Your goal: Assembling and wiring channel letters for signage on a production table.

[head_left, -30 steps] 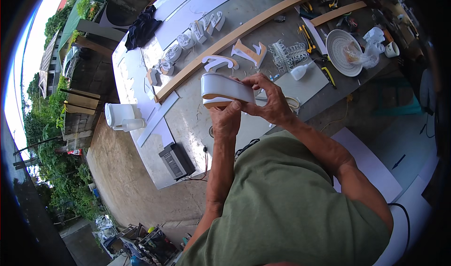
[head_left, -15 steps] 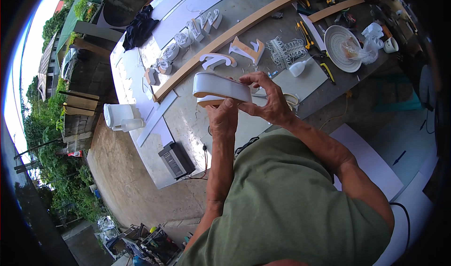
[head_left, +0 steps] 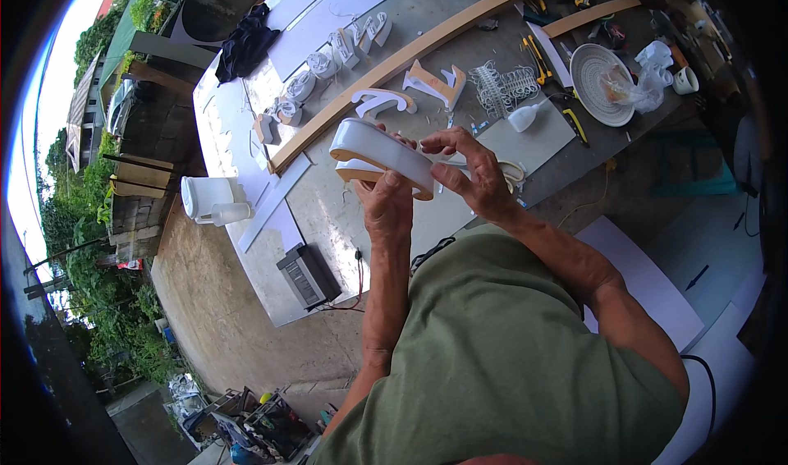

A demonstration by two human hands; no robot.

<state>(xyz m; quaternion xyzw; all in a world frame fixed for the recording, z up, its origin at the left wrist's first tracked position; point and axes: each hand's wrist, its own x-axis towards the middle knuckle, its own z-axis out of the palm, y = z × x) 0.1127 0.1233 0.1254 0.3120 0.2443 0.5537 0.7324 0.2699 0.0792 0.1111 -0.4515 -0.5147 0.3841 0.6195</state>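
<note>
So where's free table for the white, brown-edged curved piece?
Grey tabletop between the long flat white strip, the dark ribbed box and the left hand. Also the pale rectangular sheet beside the small white plastic bottle. Crowded: around the white coiled strips, yellow-handled tools and round woven white tray.

And here we are in a workshop, open to the air on the left, where greenery [head_left: 78,227] crowds in beyond bare ground [head_left: 213,293]. Look at this bench [head_left: 328,190]! Yellow-handled hand tools [head_left: 537,59] lie over on the right, tangled white coils [head_left: 502,90] just beside them, a long tan strip [head_left: 427,50] running right across, small white shaped pieces [head_left: 322,65] lined up on its far side. Near left, a dark vented box [head_left: 308,276] with wires trailing: a working space, clearly!
</note>
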